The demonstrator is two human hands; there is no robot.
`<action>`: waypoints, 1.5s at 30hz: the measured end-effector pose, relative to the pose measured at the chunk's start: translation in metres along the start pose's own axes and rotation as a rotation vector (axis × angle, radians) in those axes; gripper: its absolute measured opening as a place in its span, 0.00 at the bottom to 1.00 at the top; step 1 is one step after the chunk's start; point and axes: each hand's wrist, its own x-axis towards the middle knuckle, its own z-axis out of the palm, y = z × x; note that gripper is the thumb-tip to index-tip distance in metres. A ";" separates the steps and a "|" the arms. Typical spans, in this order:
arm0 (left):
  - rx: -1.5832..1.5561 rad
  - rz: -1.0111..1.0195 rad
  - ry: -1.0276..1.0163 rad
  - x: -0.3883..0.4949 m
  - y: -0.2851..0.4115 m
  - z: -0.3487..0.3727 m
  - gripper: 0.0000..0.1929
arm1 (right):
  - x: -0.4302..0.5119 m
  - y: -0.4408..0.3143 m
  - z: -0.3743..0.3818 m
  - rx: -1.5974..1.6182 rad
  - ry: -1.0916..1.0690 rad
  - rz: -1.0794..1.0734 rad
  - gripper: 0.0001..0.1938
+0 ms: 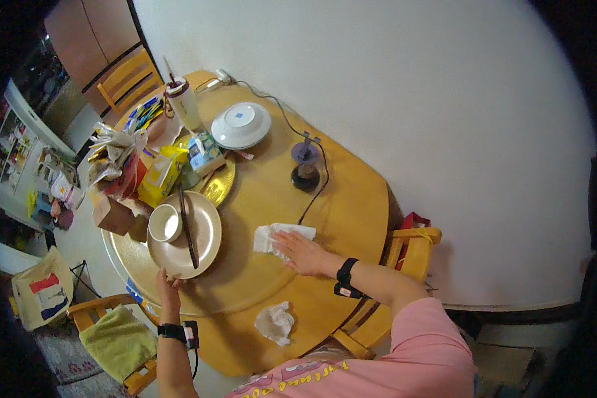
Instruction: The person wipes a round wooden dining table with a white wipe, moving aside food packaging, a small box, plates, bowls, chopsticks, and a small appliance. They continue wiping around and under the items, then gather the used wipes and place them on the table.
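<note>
My right hand [301, 251] lies flat with spread fingers on a white paper tissue [264, 238] on the wooden table [348, 219]. At the near rim of a large beige plate [206, 234], my left hand [169, 283] grips the edge. A small white bowl [165, 223] and a pair of dark chopsticks [188, 234] rest on that plate. Nearer to me, a crumpled tissue [275, 322] lies on the tabletop.
Behind the beige plate stand a yellow packet [161, 176], a tissue pack [204, 153] and a cardboard box [113, 215]. Farther back are an upturned white plate [241, 125] and a tumbler [183, 102]. A cable [327, 169] runs past a dark round object [305, 177]. Wooden chairs [415, 253] flank the table.
</note>
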 end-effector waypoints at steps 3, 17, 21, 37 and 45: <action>0.098 -0.013 0.209 -0.008 0.007 0.015 0.20 | 0.002 0.001 -0.001 -0.069 0.035 0.069 0.30; 1.800 0.469 -0.621 -0.118 -0.044 0.113 0.52 | 0.068 0.047 0.002 -0.124 0.252 0.291 0.29; 1.807 0.555 -0.662 -0.108 -0.053 0.095 0.52 | 0.089 0.031 0.009 -0.154 0.354 0.484 0.30; 1.838 0.520 -0.680 -0.077 0.006 -0.001 0.52 | 0.051 -0.074 0.027 -0.051 0.257 0.214 0.31; 1.698 0.464 -0.476 -0.100 0.000 -0.024 0.40 | 0.094 -0.113 0.043 -0.074 0.116 0.313 0.34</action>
